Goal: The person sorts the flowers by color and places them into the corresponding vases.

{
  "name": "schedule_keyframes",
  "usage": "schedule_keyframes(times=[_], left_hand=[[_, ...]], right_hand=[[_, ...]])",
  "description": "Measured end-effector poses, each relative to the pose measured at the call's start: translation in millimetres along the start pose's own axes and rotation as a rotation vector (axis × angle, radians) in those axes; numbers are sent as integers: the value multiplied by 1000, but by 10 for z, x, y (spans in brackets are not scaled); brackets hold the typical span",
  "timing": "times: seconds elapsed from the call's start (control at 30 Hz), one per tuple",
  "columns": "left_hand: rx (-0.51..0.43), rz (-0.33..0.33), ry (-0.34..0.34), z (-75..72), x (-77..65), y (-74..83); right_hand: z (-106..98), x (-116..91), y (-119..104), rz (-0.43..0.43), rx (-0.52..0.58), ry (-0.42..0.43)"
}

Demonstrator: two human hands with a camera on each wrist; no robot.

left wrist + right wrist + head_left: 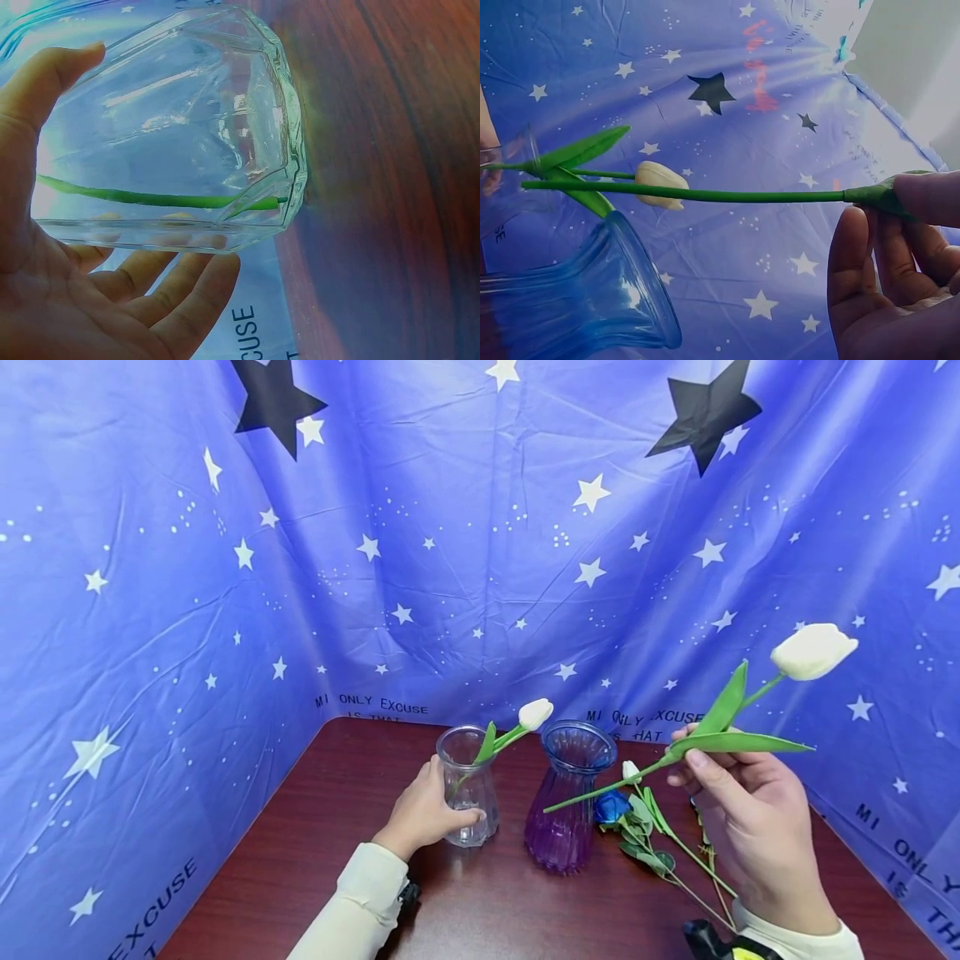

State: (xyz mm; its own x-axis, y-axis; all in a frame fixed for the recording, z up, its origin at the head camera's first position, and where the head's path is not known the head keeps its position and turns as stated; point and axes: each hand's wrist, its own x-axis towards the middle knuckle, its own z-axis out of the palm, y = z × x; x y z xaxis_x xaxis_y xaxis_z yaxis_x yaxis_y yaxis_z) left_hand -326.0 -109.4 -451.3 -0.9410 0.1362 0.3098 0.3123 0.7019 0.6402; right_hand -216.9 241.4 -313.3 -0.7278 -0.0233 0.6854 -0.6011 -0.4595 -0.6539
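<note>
A clear glass vase (471, 793) stands on the table with one white tulip (536, 714) leaning to the right in it. My left hand (427, 810) holds this vase from the left, thumb on the near side and fingers round the far side. Through the glass in the left wrist view, the green stem (165, 199) reaches the bottom. My right hand (757, 818) pinches a second white tulip (813, 652) at the base of its leaves, raised above the table. Its bare stem (742, 196) points left, in front of the blue-purple glass vase (562, 818) in the head view.
Right of the blue-purple vase, a blue rose (611, 807) and another white tulip (631, 772) lie on the dark red wooden table (525, 918), their stems toward me. Part of this pile is hidden behind my right hand. A blue starry cloth (480, 568) hangs around the table.
</note>
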Motion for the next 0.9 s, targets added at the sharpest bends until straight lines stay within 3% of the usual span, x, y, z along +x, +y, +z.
schedule_keyframes(times=[0.1, 0.23, 0.9], left_hand=[[2, -1, 4, -4, 4, -1], [-2, -7, 0, -5, 2, -4], [14, 4, 1, 24, 15, -21]], right_hand=[[24, 8, 19, -13, 49, -52], [65, 6, 36, -8, 28, -77], [294, 25, 115, 1, -70, -41]])
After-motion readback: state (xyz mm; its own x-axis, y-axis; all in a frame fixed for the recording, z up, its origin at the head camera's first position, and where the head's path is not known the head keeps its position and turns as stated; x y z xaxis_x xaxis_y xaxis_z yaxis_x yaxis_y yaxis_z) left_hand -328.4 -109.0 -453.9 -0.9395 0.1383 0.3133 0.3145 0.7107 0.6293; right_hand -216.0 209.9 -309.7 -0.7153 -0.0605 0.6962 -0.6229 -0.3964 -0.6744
